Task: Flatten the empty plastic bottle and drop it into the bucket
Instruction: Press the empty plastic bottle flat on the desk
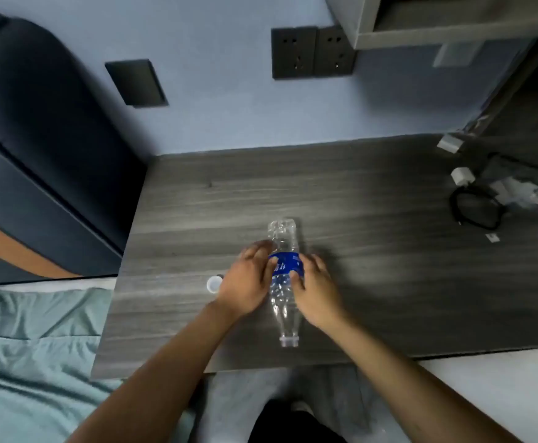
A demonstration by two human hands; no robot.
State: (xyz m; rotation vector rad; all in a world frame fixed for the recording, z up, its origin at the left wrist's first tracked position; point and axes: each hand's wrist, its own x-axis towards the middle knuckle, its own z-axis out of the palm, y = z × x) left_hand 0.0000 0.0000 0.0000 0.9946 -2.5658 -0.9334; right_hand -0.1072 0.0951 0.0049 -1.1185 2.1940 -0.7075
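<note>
Dark grey wood-grain table, pushed against a pale blue wall. On that wall, a double black socket plate and, off to the left, a plain black panel. Above right, the underside of a grey shelf. Left of the table, a dark padded headboard with an orange strip low down; below it, rumpled teal bedding running along the table's left edge.

Clear plastic bottle lying flat on the table near its front edge, lengthwise away from the viewer — open neck pointing back toward the person, base toward the wall. Blue label around the middle; body already creased and dented. Uncapped, with a white cap resting on the table just left of the hands.

Left hand pressed against the bottle's left side, fingers curled over the label. Right hand mirrored on the right side, fingers likewise closed onto the label and the crumpled plastic below it. Both hands gripping the bottle between them, bare forearms reaching in from the bottom.

Far right of the table, well apart from the bottle: a white charger plug, a coiled black cable, some blurred clear wrapping — too indistinct to tell more.
</note>
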